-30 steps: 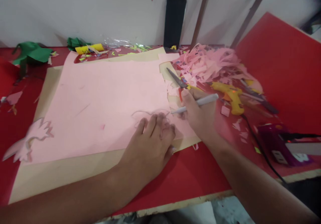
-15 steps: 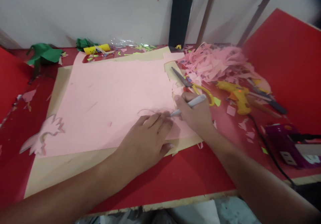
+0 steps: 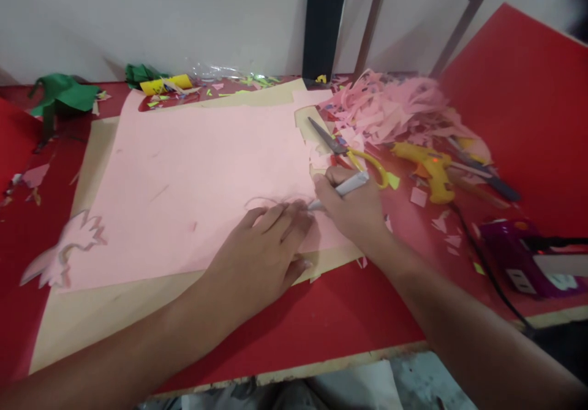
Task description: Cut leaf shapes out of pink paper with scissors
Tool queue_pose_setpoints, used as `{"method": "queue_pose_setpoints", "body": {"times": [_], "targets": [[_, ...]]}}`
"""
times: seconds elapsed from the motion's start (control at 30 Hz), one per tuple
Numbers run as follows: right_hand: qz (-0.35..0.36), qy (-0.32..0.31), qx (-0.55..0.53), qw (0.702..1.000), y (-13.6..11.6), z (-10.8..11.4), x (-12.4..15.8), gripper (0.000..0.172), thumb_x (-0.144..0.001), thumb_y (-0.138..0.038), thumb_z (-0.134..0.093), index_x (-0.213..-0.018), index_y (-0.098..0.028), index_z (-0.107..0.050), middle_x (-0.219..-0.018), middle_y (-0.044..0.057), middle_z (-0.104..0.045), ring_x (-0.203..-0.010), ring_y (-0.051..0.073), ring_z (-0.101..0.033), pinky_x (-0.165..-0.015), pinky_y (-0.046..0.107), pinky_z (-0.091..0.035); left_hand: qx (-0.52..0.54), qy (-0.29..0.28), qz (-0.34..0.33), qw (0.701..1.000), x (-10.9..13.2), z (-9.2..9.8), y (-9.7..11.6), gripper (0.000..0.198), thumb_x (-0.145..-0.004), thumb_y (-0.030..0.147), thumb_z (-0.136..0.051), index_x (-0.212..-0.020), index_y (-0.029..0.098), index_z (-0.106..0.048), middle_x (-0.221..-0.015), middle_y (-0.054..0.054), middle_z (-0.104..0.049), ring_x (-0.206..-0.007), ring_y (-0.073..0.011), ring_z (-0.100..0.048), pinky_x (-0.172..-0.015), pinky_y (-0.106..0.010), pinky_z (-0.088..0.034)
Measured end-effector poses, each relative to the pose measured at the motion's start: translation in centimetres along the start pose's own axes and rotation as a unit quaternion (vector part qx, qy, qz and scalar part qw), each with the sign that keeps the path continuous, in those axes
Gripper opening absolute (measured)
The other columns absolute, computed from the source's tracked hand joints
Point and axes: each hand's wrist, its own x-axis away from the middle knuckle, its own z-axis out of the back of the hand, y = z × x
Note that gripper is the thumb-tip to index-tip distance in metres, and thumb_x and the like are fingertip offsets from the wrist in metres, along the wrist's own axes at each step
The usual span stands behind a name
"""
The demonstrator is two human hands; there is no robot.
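A large pink sheet of paper [image 3: 206, 159] lies over a tan sheet [image 3: 55, 330] on the red table. My left hand [image 3: 266, 244] rests flat on the pink paper near its lower right, fingers stretched out. In my right hand [image 3: 351, 205] is a grey-white marker [image 3: 351, 184], its tip close to my left fingertips. A thin curved line [image 3: 260, 200] shows on the paper just above my left fingers; the rest of it is hidden under them. Near the sheet's left edge lies a pink cut-out [image 3: 68, 247] with a dark outline and jagged ends.
Yellow-handled scissors [image 3: 342, 148] lie right beside the paper. Farther right are a yellow glue gun [image 3: 432, 168] with a cord, a purple power box [image 3: 523, 263] and a heap of pink paper strips [image 3: 390, 106]. A phone [image 3: 324, 30] leans on the wall; green paper [image 3: 67, 94] sits back left.
The whole view has shifted slightly, so things appear a little farther left and higher. Both hands keep nearly the same place on the paper, with the marker still held.
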Motion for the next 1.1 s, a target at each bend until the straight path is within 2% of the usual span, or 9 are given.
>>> {"method": "queue_pose_setpoints", "body": {"times": [0.33, 0.8, 0.93, 1.03, 1.1], "targets": [[-0.016, -0.007, 0.02, 1.0, -0.1, 0.7, 0.2, 0.046, -0.091, -0.018, -0.058, -0.056, -0.024, -0.027, -0.049, -0.005, -0.034, -0.05, 0.013, -0.037, -0.051, 0.032, -0.028, 0.012, 0.0, 0.005, 1.0, -0.2, 0.0, 0.0, 0.049, -0.101, 0.037, -0.048, -0.144, 0.013, -0.053, -0.156, -0.013, -0.05, -0.139, -0.0295, -0.049, -0.111, -0.047, -0.041], [-0.008, -0.023, 0.012, 1.0, -0.1, 0.9, 0.5, 0.047, -0.088, -0.017, -0.058, -0.055, -0.023, -0.026, -0.05, -0.005, -0.03, -0.049, 0.012, -0.033, -0.049, 0.031, -0.026, 0.028, -0.01, 0.013, 0.999, -0.2, -0.1, -0.1, 0.053, -0.101, 0.039, -0.048, -0.147, 0.013, -0.05, -0.157, -0.012, -0.049, -0.141, -0.0293, -0.047, -0.112, -0.047, -0.04], [-0.007, 0.013, -0.037, 0.999, -0.3, 1.2, 0.4, 0.047, -0.089, -0.014, -0.056, -0.054, -0.023, -0.027, -0.049, -0.006, -0.03, -0.046, 0.01, -0.032, -0.046, 0.028, -0.027, 0.043, -0.002, 0.018, 0.999, -0.2, 0.0, -0.2, 0.051, -0.099, 0.039, -0.051, -0.143, 0.013, -0.053, -0.156, -0.013, -0.049, -0.139, -0.0296, -0.05, -0.111, -0.047, -0.042], [-0.047, 0.054, -0.108, 0.992, -0.4, 1.4, 0.3, 0.046, -0.091, -0.018, -0.055, -0.052, -0.024, -0.03, -0.047, -0.006, -0.032, -0.04, 0.009, -0.036, -0.04, 0.025, -0.028, 0.062, 0.006, 0.022, 0.998, -0.3, 0.2, -0.5, 0.045, -0.098, 0.034, -0.053, -0.137, 0.012, -0.056, -0.153, -0.013, -0.053, -0.135, -0.0285, -0.053, -0.11, -0.046, -0.043], [-0.067, 0.058, -0.126, 0.988, -0.5, 1.4, 0.3, 0.046, -0.091, -0.02, -0.055, -0.052, -0.024, -0.033, -0.046, -0.006, -0.033, -0.038, 0.009, -0.038, -0.037, 0.024, -0.028, 0.071, 0.003, 0.019, 0.997, -0.4, 0.3, -0.7, 0.042, -0.097, 0.031, -0.052, -0.135, 0.013, -0.057, -0.152, -0.012, -0.054, -0.134, -0.0274, -0.054, -0.109, -0.046, -0.044]]}}
